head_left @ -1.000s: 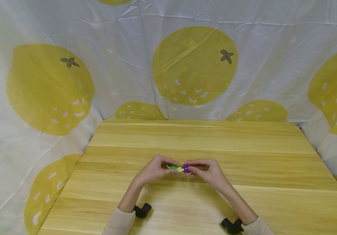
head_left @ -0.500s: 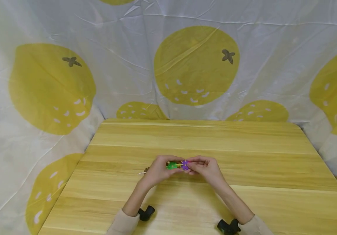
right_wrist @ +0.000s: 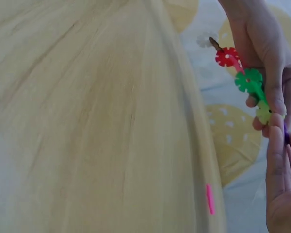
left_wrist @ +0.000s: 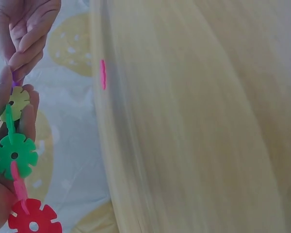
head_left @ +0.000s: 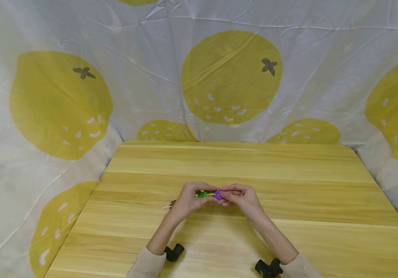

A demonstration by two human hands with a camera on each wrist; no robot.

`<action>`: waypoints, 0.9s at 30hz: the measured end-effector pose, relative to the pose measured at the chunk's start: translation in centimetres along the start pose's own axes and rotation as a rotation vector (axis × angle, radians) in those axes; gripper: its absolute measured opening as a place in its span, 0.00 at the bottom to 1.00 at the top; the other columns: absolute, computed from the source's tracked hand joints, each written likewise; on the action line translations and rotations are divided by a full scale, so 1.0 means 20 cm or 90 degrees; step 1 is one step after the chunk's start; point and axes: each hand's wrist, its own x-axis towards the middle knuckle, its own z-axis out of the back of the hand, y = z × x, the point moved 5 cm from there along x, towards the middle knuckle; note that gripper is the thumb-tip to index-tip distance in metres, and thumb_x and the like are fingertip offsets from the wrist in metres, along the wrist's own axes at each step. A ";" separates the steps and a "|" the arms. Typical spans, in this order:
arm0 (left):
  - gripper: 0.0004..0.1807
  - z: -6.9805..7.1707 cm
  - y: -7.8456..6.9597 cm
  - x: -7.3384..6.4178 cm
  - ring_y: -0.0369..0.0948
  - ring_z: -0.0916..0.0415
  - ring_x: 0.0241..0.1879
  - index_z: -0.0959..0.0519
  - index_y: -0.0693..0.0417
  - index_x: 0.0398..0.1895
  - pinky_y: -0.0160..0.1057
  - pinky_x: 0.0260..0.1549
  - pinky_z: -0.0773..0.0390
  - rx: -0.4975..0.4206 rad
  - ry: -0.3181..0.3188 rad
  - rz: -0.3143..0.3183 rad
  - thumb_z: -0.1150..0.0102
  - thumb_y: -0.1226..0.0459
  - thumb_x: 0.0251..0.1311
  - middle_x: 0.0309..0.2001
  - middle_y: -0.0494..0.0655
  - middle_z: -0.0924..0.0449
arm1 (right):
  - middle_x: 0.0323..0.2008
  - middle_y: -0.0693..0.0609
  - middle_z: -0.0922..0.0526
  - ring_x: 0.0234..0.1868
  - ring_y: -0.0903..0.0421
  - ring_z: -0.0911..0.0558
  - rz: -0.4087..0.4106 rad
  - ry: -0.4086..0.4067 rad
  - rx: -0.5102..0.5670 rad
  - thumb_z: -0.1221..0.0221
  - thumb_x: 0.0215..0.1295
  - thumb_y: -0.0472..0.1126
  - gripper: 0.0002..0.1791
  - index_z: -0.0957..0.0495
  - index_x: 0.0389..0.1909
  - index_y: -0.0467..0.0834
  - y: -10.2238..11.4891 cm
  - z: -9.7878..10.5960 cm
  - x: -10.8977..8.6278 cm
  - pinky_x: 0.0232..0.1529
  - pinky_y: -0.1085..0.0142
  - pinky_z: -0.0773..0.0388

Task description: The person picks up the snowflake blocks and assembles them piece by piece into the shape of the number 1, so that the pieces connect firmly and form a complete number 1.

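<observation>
A chain of interlocking plastic snowflake discs stretches between my hands, raised over the table. My left hand (head_left: pixel 186 202) pinches the light yellow disc (left_wrist: pixel 20 99) between thumb and fingers. Below it hang a green disc (left_wrist: pixel 26 158), a pink disc (left_wrist: pixel 19 188) set edge-on, and a red disc (left_wrist: pixel 22 219). Farther along come a brown disc (right_wrist: pixel 214 43) and a whitish disc (right_wrist: pixel 203 40); both trail past my left wrist in the head view. My right hand (head_left: pixel 246 200) pinches the purple disc (head_left: pixel 217 194) at the yellow end, its fingers partly covering it.
The wooden table (head_left: pixel 254 166) lies beneath both hands. Behind it hangs a white curtain (head_left: pixel 143 77) with yellow fruit prints. A short bright pink strip (left_wrist: pixel 104 74) shows at a table edge. Black camera mounts (head_left: pixel 174 252) sit at both wrists.
The chain has shifted in my left hand: its brown and whitish end now shows left of the wrist. The purple disc has turned between my right fingers. Both hands stay close together.
</observation>
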 end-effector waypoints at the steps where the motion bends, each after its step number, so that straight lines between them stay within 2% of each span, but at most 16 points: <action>1: 0.13 0.00 0.00 0.00 0.36 0.16 0.41 0.09 0.52 0.47 0.31 0.37 0.22 -0.001 0.002 -0.002 0.25 0.64 0.58 0.43 0.42 0.09 | 0.37 0.50 0.08 0.36 0.58 0.09 -0.001 0.012 -0.005 0.38 0.73 0.34 0.19 0.22 0.55 0.23 0.00 0.00 0.00 0.45 0.59 0.12; 6: 0.13 0.02 0.03 0.00 0.37 0.15 0.42 0.09 0.51 0.46 0.32 0.40 0.19 0.011 0.003 0.012 0.25 0.64 0.58 0.42 0.41 0.09 | 0.42 0.44 0.09 0.40 0.54 0.08 -0.008 0.054 -0.041 0.40 0.75 0.35 0.21 0.25 0.60 0.22 0.01 0.05 0.00 0.47 0.59 0.12; 13: 0.13 0.07 0.07 -0.02 0.37 0.15 0.41 0.09 0.51 0.46 0.31 0.37 0.18 0.018 -0.013 0.047 0.24 0.65 0.56 0.42 0.43 0.08 | 0.47 0.33 0.12 0.44 0.49 0.09 -0.031 0.022 -0.128 0.37 0.72 0.34 0.23 0.25 0.61 0.24 0.01 0.18 0.03 0.46 0.58 0.12; 20: 0.13 0.08 0.09 -0.03 0.39 0.16 0.41 0.09 0.51 0.46 0.30 0.36 0.20 0.018 -0.002 0.056 0.24 0.64 0.57 0.42 0.45 0.09 | 0.45 0.31 0.12 0.45 0.45 0.10 -0.047 0.020 -0.170 0.37 0.70 0.30 0.21 0.24 0.61 0.25 -0.02 0.24 0.08 0.46 0.56 0.12; 27: 0.12 0.08 0.10 -0.04 0.40 0.15 0.42 0.09 0.52 0.47 0.31 0.37 0.20 0.005 0.015 0.055 0.25 0.64 0.59 0.43 0.46 0.09 | 0.41 0.34 0.12 0.41 0.45 0.09 -0.057 0.034 -0.197 0.36 0.68 0.29 0.21 0.22 0.60 0.25 -0.04 0.21 0.11 0.44 0.56 0.11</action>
